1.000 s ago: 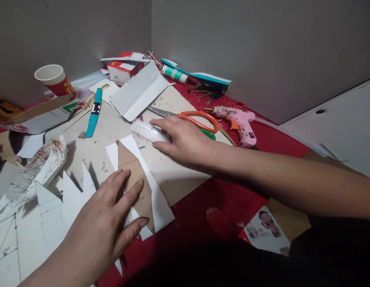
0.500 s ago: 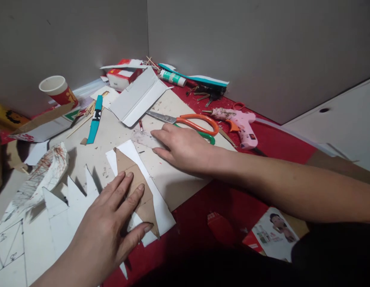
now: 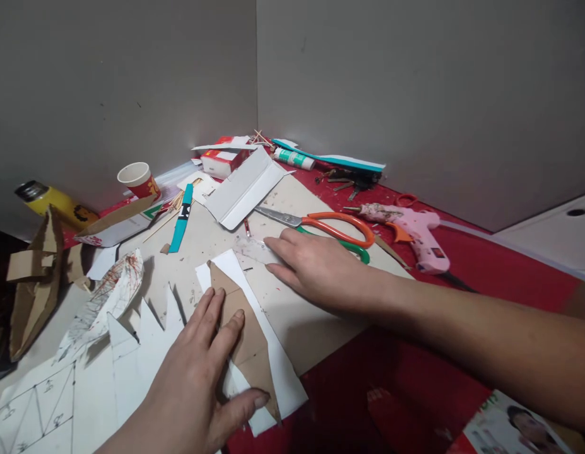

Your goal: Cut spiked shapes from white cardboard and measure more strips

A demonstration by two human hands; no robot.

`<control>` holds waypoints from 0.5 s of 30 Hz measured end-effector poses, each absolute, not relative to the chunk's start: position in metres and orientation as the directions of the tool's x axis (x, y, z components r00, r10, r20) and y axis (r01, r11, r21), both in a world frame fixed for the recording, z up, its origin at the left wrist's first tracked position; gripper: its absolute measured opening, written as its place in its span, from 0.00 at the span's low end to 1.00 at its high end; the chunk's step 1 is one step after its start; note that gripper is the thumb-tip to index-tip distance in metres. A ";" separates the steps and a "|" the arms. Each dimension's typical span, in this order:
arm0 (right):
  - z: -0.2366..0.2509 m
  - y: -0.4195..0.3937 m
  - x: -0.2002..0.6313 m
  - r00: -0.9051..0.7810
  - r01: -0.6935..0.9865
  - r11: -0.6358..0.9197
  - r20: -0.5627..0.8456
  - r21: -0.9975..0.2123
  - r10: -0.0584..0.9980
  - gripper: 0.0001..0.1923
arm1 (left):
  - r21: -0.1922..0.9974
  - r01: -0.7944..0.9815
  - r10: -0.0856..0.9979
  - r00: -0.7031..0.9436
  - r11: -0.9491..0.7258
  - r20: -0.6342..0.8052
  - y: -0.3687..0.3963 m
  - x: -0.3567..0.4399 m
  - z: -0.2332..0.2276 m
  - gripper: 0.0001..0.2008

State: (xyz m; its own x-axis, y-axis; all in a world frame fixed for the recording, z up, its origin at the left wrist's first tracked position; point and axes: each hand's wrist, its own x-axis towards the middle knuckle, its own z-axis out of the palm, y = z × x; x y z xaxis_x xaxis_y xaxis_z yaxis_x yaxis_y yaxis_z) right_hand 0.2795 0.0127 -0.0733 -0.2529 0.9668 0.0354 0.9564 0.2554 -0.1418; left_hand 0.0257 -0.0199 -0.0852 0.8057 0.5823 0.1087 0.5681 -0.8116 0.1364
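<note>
My left hand [image 3: 202,372] lies flat with fingers spread, pressing on a pointed brown cardboard piece [image 3: 247,328]. Beneath that cardboard is a larger white sheet of card [image 3: 287,378]. My right hand [image 3: 315,268] has its thumb and fingers closed at the right end of a clear plastic strip [image 3: 254,249], perhaps a ruler; its far end is hidden under the hand. Just behind this hand lie scissors [image 3: 337,224] with orange and green handles. A small red-tipped item [image 3: 247,227] rests above the strip.
A pink glue gun [image 3: 425,236] lies at the right. Folded white card [image 3: 245,189], a teal strip [image 3: 181,221], a paper cup [image 3: 138,180], a yellow bottle [image 3: 60,205] and a cardboard boat shape [image 3: 36,284] stand around. White spiked card [image 3: 145,334] lies left. Grey walls enclose the back.
The view has shifted up and left, so things appear lower and further right. Both hands keep about the same places on the cardboard and the clear strip.
</note>
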 end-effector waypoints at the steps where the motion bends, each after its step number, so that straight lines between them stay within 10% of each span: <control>1: -0.073 0.013 0.279 -0.251 0.957 0.253 0.029 -0.140 0.968 0.14 | 0.146 0.573 0.588 0.803 -0.806 0.097 -0.019 0.026 -0.085 0.38; 8: -0.073 0.014 0.278 -0.258 0.958 0.258 0.019 -0.124 0.966 0.16 | 0.147 0.630 0.636 0.772 -0.762 -0.012 -0.014 0.024 -0.083 0.51; 15: -0.073 0.006 0.271 -0.489 0.784 0.586 0.378 -0.204 0.786 0.17 | 0.168 0.640 0.648 0.762 -0.750 -0.009 -0.016 0.023 -0.088 0.53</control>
